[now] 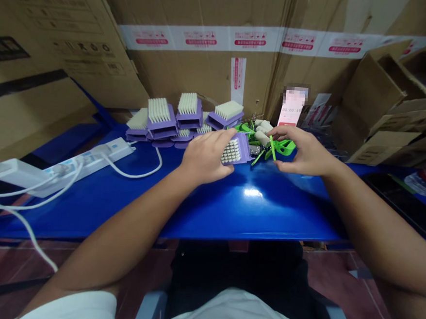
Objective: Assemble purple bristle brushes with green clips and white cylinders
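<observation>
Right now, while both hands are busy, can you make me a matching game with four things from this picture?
1. left hand
2. right hand
3. power strip
4. table

A. blue and shiny
B. pinching a green piece
C. white, with cords
D. holding a purple block

Right pairs: 1-D, 2-B, 3-C, 4-A.
</observation>
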### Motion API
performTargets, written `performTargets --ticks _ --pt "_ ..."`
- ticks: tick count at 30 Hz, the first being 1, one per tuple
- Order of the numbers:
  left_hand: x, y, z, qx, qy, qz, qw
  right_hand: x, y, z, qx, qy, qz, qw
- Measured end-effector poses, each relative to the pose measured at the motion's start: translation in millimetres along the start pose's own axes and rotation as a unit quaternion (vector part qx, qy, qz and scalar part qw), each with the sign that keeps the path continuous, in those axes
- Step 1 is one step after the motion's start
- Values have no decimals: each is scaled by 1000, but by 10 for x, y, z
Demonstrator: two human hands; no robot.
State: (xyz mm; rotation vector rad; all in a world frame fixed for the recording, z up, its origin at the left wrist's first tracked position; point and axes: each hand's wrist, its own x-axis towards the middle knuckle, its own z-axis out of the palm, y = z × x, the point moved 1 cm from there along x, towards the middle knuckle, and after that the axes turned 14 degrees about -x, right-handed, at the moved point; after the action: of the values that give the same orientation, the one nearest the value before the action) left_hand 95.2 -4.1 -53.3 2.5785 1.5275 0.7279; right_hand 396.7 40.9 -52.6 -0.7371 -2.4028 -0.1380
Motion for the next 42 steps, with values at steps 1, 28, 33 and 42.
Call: performTargets --ticks 1,28,33,42 --pt "-3 3 3 -1 0 4 1000 -2 3 2 -2 0 1 1000" --pt "-32 27 39 -7 -5 45 999 -15 3 67 15 -18 21 999" --pt "-38 28 44 -9 -5 48 999 -12 8 75 9 -13 3 1000" --pt "-31 20 57 -11 -8 48 999 -24 21 79 16 -22 16 999"
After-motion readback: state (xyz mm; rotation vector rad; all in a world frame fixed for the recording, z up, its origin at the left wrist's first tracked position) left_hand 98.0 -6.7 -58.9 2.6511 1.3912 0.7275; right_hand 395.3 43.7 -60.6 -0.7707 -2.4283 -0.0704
